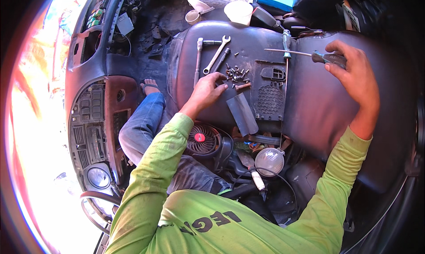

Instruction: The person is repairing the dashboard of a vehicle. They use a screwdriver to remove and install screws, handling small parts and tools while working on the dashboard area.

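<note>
My right hand [354, 70] holds a screwdriver [325, 57] by its dark handle, its shaft pointing left across the dark seat [318, 108]. My left hand [204, 92] rests low at the near side of a pile of small dark screws [235, 71], thumb and fingers apart. A rusty bolt [242, 86] lies beside the pile. Beyond that hand are a combination wrench [217, 55], a metal L-shaped handle tool [198, 61] and a dark rod-like tool [222, 59]. A second screwdriver [287, 44] with a clear handle lies along a black perforated trim panel [268, 94].
A flat dark strip [242, 114] lies near the seat's front edge. Closer to me are a small black fan [201, 139] and a round lamp [269, 161] with a cable. A white tub [239, 12] stands at the far side. The dashboard [90, 121] runs along the left.
</note>
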Demonstrator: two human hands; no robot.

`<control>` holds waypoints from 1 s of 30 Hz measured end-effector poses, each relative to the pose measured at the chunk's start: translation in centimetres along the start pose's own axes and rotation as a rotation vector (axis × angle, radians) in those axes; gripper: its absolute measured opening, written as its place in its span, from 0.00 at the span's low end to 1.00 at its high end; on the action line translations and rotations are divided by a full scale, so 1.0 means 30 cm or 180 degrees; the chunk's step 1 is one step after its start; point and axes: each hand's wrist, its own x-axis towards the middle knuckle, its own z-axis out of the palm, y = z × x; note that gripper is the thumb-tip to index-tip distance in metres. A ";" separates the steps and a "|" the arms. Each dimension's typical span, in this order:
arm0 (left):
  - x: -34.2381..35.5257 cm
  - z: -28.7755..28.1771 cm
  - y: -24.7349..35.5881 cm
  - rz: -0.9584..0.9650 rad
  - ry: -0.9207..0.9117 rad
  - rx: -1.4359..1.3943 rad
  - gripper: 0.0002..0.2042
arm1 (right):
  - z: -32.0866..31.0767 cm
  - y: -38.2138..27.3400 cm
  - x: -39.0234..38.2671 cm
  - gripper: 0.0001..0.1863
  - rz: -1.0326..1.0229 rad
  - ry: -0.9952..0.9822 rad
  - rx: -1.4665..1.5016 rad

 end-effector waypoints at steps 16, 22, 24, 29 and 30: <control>0.050 0.090 0.037 0.0577 0.0245 0.0850 0.11 | -0.009 0.007 -0.011 0.17 0.0086 0.0035 -0.0102; 0.089 0.153 0.122 0.0851 -0.0366 0.1159 0.13 | -0.003 0.021 -0.016 0.18 -0.0066 0.0189 -0.0084; 0.065 0.154 0.121 0.0945 -0.0481 0.1284 0.13 | 0.001 0.029 -0.020 0.18 -0.0085 0.0206 -0.0053; -0.056 0.135 0.087 0.0728 -0.0615 0.1229 0.13 | 0.015 0.042 -0.015 0.19 -0.0006 0.0220 -0.0030; -0.078 0.134 0.081 0.0620 -0.0548 0.1176 0.13 | 0.015 0.043 -0.016 0.19 -0.0074 0.0209 0.0031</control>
